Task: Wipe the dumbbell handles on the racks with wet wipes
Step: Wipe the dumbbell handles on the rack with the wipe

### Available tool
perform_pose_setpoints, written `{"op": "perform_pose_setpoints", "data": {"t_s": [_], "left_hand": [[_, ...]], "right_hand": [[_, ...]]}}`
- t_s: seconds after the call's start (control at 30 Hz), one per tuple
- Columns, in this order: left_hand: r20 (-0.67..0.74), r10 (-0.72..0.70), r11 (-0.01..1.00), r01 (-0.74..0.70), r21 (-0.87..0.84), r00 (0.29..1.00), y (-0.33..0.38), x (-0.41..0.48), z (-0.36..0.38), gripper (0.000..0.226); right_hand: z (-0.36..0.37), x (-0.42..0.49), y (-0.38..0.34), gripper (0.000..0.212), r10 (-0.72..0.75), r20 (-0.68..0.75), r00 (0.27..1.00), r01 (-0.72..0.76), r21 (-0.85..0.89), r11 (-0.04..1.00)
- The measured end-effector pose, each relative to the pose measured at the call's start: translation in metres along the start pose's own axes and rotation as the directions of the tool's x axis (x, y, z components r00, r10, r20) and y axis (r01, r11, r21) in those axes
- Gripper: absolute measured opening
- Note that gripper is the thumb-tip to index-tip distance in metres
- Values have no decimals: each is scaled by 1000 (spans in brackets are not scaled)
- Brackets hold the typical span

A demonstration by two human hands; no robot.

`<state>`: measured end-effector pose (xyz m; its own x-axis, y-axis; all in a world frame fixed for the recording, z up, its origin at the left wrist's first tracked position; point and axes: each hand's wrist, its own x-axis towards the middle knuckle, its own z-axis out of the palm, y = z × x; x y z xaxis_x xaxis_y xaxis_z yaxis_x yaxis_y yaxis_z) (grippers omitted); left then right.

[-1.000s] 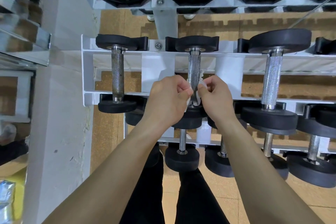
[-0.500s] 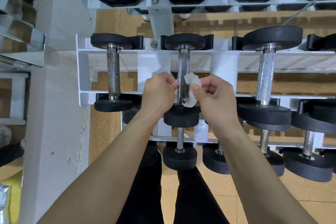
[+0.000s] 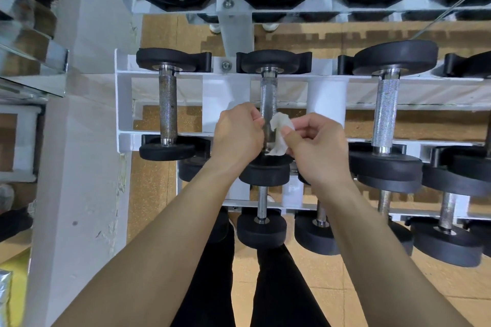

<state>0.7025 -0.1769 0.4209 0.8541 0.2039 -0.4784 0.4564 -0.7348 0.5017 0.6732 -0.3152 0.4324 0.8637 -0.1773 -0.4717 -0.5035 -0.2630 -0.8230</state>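
Hands first: a second ago both were bunched tight round the low end of the bar with the wipe wrapped between them. Now they sit slightly apart and the wipe is opened out on the right side. My read is that this is a re-grip mid-wipe, with the handle not finished.

Left hand (image 3: 237, 133) has its fingers curled tight, tips pressed on the left side of the middle handle (image 3: 268, 95). Can't tell if a wipe end is tucked under them. Right hand (image 3: 316, 146) pinches the wet wipe (image 3: 280, 133) narrowly between thumb and forefinger, with the other fingers loosely curled. The wipe hangs crumpled, touching the bar's right side, just above the near rail of the rack (image 3: 125, 138).

The far half of that bar is bare, so it probably still needs a pass. Left handle (image 3: 168, 109), near the rack's left edge, looks dull and speckled. Right handle (image 3: 385, 111) looks bright. No hand is on either of them. The top shelf beyond holds more dumbbells, their handles out of view.
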Motion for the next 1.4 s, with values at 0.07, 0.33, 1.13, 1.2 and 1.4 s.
{"op": "perform_pose_setpoints", "data": {"t_s": [0.07, 0.33, 1.13, 1.2, 1.4], "left_hand": [[6, -11, 1000, 11, 13, 1000, -4, 3, -4, 25], [-14, 145, 989, -145, -20, 989, -6, -18, -4, 6], [411, 211, 179, 378, -908, 887, 19, -70, -48, 52], [458, 270, 170, 427, -888, 847, 21, -79, -48, 52], [498, 226, 331, 415, -847, 837, 32, -101, -51, 49]], "right_hand": [[6, -2, 3, 13, 16, -14, 1000, -16, 37, 999], [36, 19, 8, 9, 37, -80, 996, -42, -68, 997], [-38, -40, -69, 48, 100, 400, 911, -361, 656, 663], [-49, -46, -64, 53, 123, 425, 897, -400, 659, 637], [-75, -59, -62, 22, 184, 324, 928, -356, 627, 693]]}}
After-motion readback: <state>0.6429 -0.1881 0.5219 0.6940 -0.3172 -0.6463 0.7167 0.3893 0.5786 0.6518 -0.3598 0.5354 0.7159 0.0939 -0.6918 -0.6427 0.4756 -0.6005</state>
